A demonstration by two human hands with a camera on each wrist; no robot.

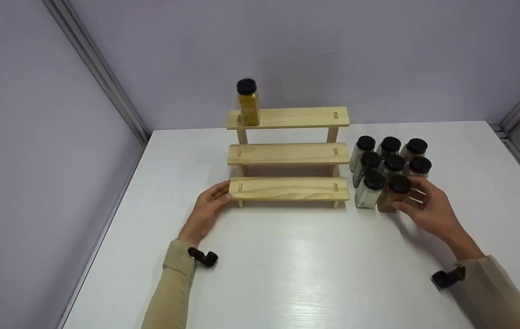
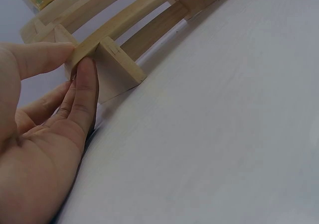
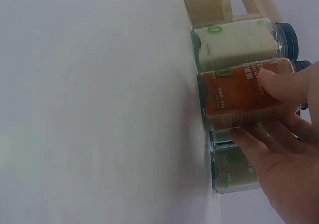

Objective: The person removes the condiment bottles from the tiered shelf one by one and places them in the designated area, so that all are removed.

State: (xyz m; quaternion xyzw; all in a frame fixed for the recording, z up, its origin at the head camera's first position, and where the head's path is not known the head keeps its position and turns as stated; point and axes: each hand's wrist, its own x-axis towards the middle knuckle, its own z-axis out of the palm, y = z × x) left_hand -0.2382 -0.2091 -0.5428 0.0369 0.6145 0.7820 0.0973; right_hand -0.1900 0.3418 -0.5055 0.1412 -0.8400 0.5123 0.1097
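A three-tier wooden rack (image 1: 287, 188) stands on the white table. My left hand (image 1: 208, 208) pinches the left end of its lowest shelf, with the thumb on one face and fingers on the other in the left wrist view. My right hand (image 1: 431, 211) holds a spice jar of reddish-brown powder (image 3: 244, 94) with a black lid, thumb on one side and fingers around the other. That jar stands upright at the front right of a cluster of jars. Beside it is a jar of pale powder (image 1: 368, 194). A jar of yellow powder (image 1: 249, 109) stands at the left of the top shelf.
Several more black-lidded jars (image 1: 370, 160) stand close together behind the held one, just right of the rack. A wall (image 1: 187, 64) rises behind the table (image 1: 260, 265). Dark wrist devices (image 1: 204, 257) sit at both cuffs.
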